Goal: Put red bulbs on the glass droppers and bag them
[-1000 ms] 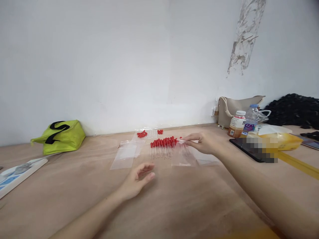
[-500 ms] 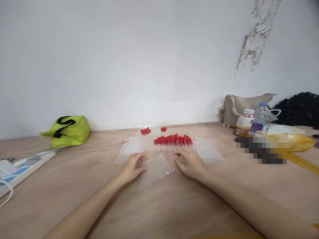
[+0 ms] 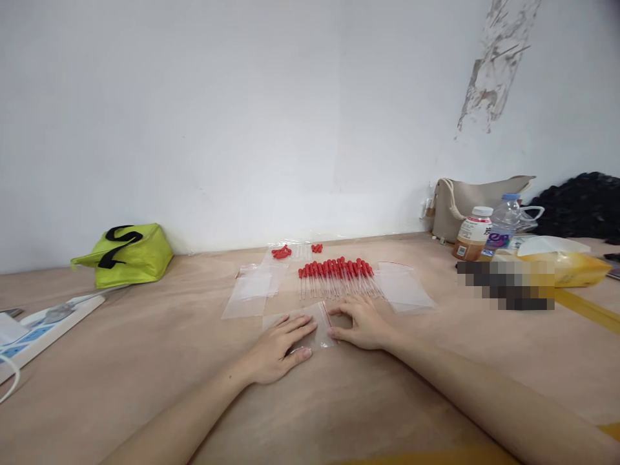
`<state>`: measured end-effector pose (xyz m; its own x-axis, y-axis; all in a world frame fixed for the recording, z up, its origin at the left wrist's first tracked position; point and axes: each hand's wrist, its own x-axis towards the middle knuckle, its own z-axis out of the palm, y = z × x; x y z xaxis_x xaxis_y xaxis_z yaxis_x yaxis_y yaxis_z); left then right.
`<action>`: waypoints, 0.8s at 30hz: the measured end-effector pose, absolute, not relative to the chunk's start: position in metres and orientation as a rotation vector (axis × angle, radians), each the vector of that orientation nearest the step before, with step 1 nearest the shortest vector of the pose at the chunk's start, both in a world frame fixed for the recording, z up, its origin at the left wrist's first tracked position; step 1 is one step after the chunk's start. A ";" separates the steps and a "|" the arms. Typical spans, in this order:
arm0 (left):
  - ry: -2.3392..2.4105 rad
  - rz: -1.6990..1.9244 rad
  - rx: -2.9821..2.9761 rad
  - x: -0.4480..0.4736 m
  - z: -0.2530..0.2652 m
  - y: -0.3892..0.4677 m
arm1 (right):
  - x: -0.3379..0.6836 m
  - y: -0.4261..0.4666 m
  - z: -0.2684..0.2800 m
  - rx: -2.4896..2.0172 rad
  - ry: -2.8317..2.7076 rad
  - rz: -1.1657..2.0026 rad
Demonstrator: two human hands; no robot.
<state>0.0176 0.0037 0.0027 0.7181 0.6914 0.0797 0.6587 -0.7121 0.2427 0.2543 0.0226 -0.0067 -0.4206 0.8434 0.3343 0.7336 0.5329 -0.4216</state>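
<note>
while the left hand [image 3: 278,349] is lying palm down with its fingers spread, a clear zip bag [image 3: 321,330] is resting beneath it on the brown-covered table [image 3: 310,407], centred in front of the person. the bag's long axis is running left to right, and its red-lined zip edge is facing right, slanting slightly. the right hand [image 3: 361,326] is curving at that edge, thumb and forefinger standing apart; whether either is touching the film, i cannot tell. the left hand is covering much of the bag's left part. just beyond, a row of red-capped thin tubes [image 3: 336,274] is lying with the caps pointing towards the wall [image 3: 266,116] and the thin ends towards the person; the right hand is sitting close to those ends. flat clear bags are flanking the row, left [image 3: 245,297] and right [image 3: 404,287]. farther right, a white-capped bottle [image 3: 472,236] and a blue-capped bottle [image 3: 506,223] are standing upright, well apart from the hands.
</note>
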 end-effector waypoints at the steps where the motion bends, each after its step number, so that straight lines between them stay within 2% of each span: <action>1: 1.071 0.237 2.729 0.016 0.004 0.004 | 0.255 0.023 -0.008 -1.272 -2.268 0.299; 7: 1.064 0.228 2.727 0.017 0.004 0.004 | 0.260 0.022 -0.003 -1.064 -2.320 0.341; 14: 1.057 0.302 2.714 0.016 0.002 0.003 | 0.263 0.022 0.002 -0.512 -2.569 0.375; 24: 1.071 0.293 2.713 0.014 -0.002 0.006 | 0.258 0.021 -0.004 -0.466 -2.613 0.276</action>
<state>0.0141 0.0057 -0.0022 0.7163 0.6895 0.1071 0.6479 -0.7142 0.2650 0.2580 0.0209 -0.0037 -0.8326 0.3703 0.4120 0.2758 0.9221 -0.2713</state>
